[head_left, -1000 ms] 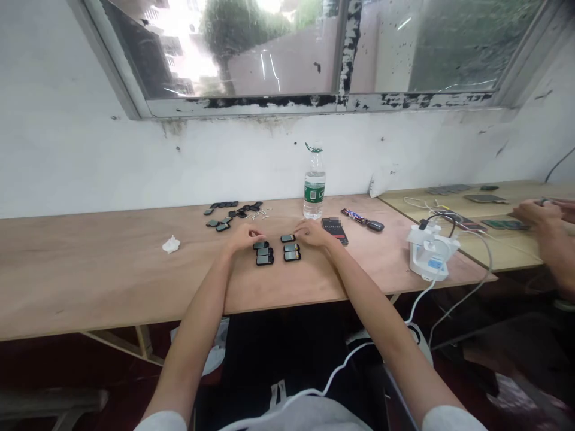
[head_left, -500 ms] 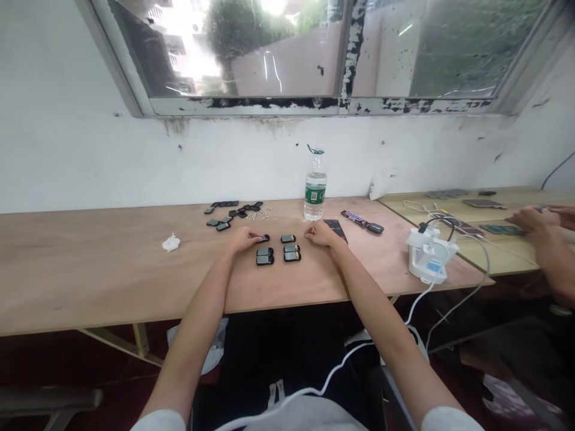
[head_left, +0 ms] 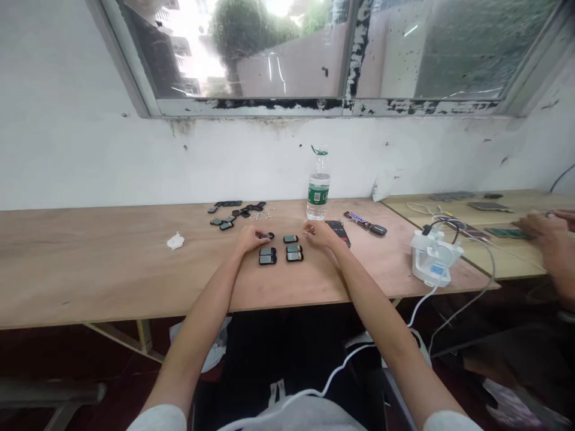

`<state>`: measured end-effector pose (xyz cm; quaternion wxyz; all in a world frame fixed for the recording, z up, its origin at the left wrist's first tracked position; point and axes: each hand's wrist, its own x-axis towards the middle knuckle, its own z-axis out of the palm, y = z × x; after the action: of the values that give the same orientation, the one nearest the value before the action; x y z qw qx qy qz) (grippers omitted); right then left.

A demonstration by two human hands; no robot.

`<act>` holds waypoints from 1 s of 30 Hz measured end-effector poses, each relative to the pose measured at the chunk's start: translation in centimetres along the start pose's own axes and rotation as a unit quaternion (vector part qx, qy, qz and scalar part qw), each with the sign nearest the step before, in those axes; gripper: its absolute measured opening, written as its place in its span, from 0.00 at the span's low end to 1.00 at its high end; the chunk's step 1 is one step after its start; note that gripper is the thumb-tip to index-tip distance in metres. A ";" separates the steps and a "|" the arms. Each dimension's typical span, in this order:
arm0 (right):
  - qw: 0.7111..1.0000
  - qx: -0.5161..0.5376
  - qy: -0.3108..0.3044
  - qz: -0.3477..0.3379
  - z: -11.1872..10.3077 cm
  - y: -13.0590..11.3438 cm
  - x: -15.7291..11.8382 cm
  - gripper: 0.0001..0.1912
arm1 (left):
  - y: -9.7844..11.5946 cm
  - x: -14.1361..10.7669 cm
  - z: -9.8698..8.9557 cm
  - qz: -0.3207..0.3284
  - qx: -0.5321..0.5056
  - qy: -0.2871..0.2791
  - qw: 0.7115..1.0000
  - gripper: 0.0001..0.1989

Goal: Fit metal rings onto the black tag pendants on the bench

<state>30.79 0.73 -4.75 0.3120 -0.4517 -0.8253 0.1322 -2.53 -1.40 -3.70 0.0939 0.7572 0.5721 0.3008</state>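
Observation:
Four small black rectangular devices with glassy screens lie in two loose columns on the plywood table [head_left: 108,269]. My left hand [head_left: 249,239] has its fingertips on a fifth small black device [head_left: 266,236], just beyond the left column. My right hand [head_left: 321,234] is curled close to the far device of the right column [head_left: 290,239]. A small bright speck shows at its fingertips, too small to identify. Nearest that hand's wrist lies a flat black device with a red edge [head_left: 338,232].
Behind my hands sit a heap of dark parts with tiny silver pieces [head_left: 236,214] and a water bottle [head_left: 318,191]. To the right are a Snickers bar [head_left: 357,219], a white charging stand with cables [head_left: 435,256] and a co-worker's hands [head_left: 545,230] at an adjoining table.
The top device of the left column has moved away from the stack, staying at my left fingertips. My right hand has shifted left, closer to the devices. The whole view has drifted slightly.

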 end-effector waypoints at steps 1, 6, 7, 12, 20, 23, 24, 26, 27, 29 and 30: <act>1.000 0.025 0.019 0.003 0.1 0.0 0.1 0.11 | 0.3 -0.1 0.0 0.001 -0.001 0.007 1.000 0.14; 0.984 0.153 0.083 -0.031 0.9 -0.7 0.5 0.05 | 1.7 -0.3 0.9 0.048 -0.026 0.059 0.997 0.11; 0.979 0.176 0.091 -0.040 1.2 -1.0 0.5 0.06 | 2.0 -0.2 1.2 0.077 -0.036 0.062 0.994 0.11; 0.957 0.270 0.087 -0.059 2.4 -2.3 0.7 0.16 | 2.8 0.0 2.5 0.221 -0.071 0.044 0.972 0.08; 0.969 0.233 0.048 -0.068 2.4 -2.6 0.7 0.10 | 2.9 0.2 3.5 0.266 -0.058 0.052 0.961 0.08; 0.972 0.220 0.038 -0.073 2.7 -2.6 0.7 0.11 | 2.9 0.1 3.5 0.262 -0.051 0.047 0.963 0.08; 0.972 0.221 0.037 -0.073 2.8 -2.7 0.7 0.12 | 2.9 0.0 3.5 0.260 -0.050 0.047 0.963 0.08; 0.969 0.234 0.040 -0.069 3.1 -2.8 0.7 0.11 | 3.0 -0.1 3.5 0.259 -0.055 0.055 0.963 0.07; 0.966 0.245 0.043 -0.065 3.3 -2.8 0.7 0.11 | 3.0 -0.1 3.5 0.260 -0.058 0.061 0.962 0.07; 0.957 0.280 0.053 -0.056 3.6 -2.9 0.7 0.11 | 3.1 -0.1 3.5 0.264 -0.064 0.072 0.960 0.07; 0.951 0.298 0.056 -0.053 3.7 -2.8 0.7 0.12 | 3.2 -0.2 3.5 0.266 -0.068 0.078 0.958 0.07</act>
<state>26.24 -0.02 -5.93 0.4846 -0.3008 -0.7521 0.3302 1.99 -1.89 -5.01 0.0165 0.8481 0.3340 0.4110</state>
